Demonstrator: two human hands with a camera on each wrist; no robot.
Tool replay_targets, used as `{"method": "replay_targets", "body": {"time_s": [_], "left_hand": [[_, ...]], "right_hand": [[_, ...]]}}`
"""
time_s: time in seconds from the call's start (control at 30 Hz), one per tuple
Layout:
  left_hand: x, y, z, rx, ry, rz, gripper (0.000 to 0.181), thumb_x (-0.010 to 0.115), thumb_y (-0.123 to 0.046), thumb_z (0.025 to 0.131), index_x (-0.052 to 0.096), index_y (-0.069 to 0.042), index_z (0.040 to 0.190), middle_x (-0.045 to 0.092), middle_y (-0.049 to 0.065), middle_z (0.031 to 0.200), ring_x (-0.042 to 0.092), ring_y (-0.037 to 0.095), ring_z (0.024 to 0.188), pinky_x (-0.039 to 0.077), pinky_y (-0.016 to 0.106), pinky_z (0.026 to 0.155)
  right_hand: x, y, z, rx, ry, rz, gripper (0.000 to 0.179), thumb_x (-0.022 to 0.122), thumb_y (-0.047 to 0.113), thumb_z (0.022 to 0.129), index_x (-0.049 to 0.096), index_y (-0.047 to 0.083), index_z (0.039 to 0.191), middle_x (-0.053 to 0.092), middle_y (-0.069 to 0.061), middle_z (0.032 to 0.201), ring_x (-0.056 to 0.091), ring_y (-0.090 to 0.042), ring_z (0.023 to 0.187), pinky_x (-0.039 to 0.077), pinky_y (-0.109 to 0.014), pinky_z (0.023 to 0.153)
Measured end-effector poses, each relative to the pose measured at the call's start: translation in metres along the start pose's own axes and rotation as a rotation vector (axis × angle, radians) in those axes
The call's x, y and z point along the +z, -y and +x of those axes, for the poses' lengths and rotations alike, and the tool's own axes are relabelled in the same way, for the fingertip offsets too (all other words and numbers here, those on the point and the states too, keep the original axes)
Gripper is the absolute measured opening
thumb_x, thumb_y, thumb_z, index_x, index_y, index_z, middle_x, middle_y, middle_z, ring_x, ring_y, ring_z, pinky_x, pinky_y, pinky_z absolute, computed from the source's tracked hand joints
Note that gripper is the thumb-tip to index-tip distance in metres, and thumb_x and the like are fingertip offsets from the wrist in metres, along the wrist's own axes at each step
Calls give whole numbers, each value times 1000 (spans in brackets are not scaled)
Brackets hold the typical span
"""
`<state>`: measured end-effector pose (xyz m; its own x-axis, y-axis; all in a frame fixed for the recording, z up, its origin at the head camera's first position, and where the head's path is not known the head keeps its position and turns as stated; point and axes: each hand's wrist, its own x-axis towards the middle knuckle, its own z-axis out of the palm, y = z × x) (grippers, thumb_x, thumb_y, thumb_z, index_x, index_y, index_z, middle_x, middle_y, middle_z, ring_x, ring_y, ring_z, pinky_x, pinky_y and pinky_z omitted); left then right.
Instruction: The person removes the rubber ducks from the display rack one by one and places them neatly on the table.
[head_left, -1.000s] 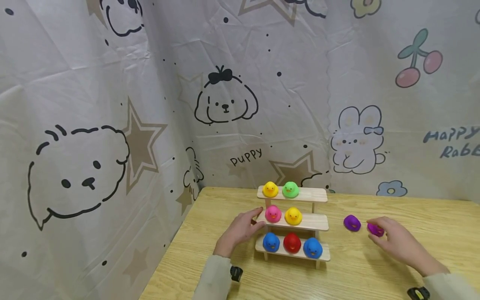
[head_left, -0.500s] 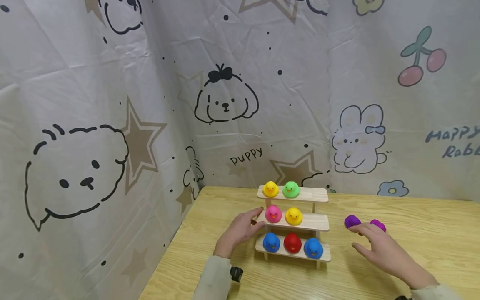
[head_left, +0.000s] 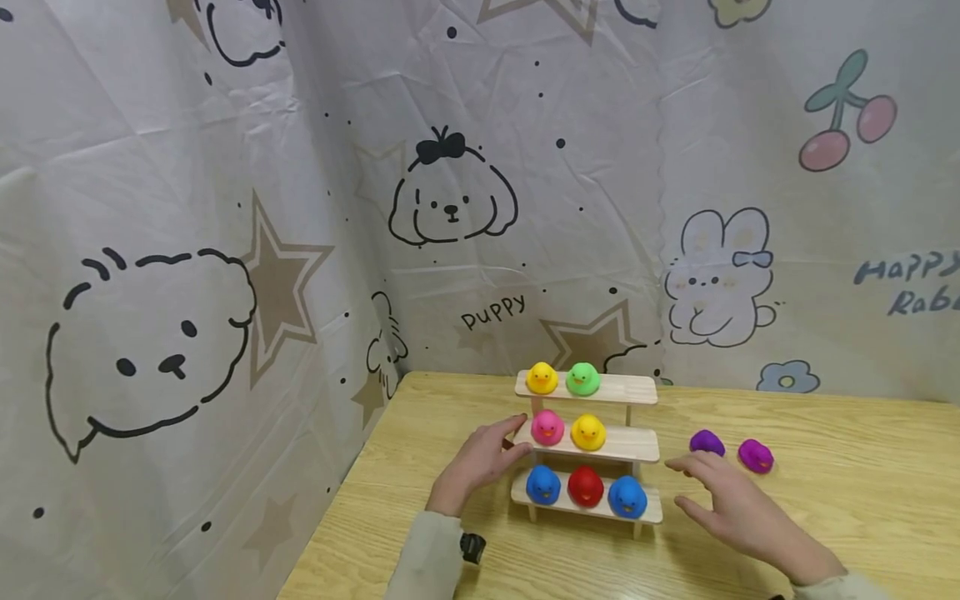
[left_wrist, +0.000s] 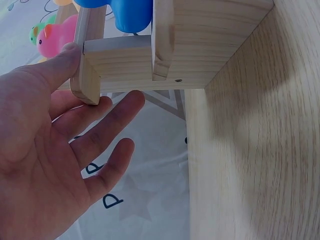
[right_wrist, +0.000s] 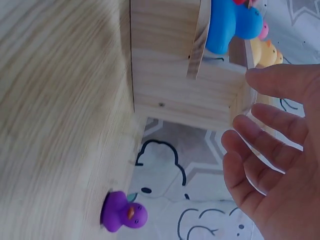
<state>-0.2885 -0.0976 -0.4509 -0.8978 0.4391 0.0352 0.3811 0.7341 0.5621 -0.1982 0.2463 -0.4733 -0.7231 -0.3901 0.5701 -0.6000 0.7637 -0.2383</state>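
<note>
A three-tier wooden display shelf (head_left: 633,443) stands on the table, carrying small rubber ducks. My left hand (head_left: 480,461) grips the left end of its middle board, thumb on one side and fingers round the other in the left wrist view. My right hand (head_left: 742,507) hovers off the shelf's right side with fingers relaxed, holding nothing. Behind it on the table lie a purple duck (head_left: 707,443), partly covered by the fingers, and a magenta duck (head_left: 755,456). In the right wrist view one purple duck (right_wrist: 117,212) sits upright beyond the hand.
On the top board are a yellow duck (head_left: 542,378) and a green duck (head_left: 582,379). A pink duck (head_left: 547,427) and another yellow duck (head_left: 588,432) share the middle one. The bottom holds a red duck (head_left: 586,486) between two blue ducks (head_left: 627,497). A printed curtain (head_left: 480,275) hangs behind.
My right hand has left the magenta duck and moved left past the purple duck to the shelf's right side. The left hand keeps its grip on the shelf.
</note>
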Motion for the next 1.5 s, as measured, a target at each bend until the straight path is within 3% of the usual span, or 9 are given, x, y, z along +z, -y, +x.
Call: {"method": "replay_targets", "body": {"time_s": [0.3,0.5,0.7,0.93,1.17,1.5], "left_hand": [[0,0,-1,0,0,0,55,54,-40,95,43,-14,143,47,3,141,61,15,100,51,30,87],[0,1,0,-1,-1,-7,55,53,-40,96,43,-15,143,47,3,142,61,15,100,50,30,88],[0,1,2,1,3,-3,55,53,-40,96,43,-13,143,47,4,142,61,16,101,50,31,88],[-1,0,2,-7,-2,4,55,53,-40,96,43,-13,143,48,4,141,61,16,101,51,31,88],[-1,-2,0,-11,8,-9,55,54,-38,96,42,-14,144,47,3,142,61,16,101,50,31,88],[0,0,0,-5,9,-10,55,53,-40,96,43,-13,143,47,3,141,61,15,100,50,30,87]], "right_hand": [[10,9,7,-74,7,31,49,84,11,65,65,8,109,61,4,103,60,-16,92,54,-37,77],[17,15,11,-114,27,60,50,85,12,64,66,8,110,62,0,106,59,-18,95,53,-40,78],[24,20,13,-65,94,70,49,84,19,67,66,8,111,62,-6,110,59,-23,100,52,-43,82],[30,26,16,-44,134,45,45,82,23,70,65,8,109,61,0,104,59,-16,93,55,-36,77],[33,30,17,-32,129,10,44,82,26,71,66,9,108,60,0,103,58,-16,92,54,-37,77],[38,37,20,-6,67,-16,34,84,30,69,67,16,95,59,6,94,57,-11,83,54,-31,71]]}}
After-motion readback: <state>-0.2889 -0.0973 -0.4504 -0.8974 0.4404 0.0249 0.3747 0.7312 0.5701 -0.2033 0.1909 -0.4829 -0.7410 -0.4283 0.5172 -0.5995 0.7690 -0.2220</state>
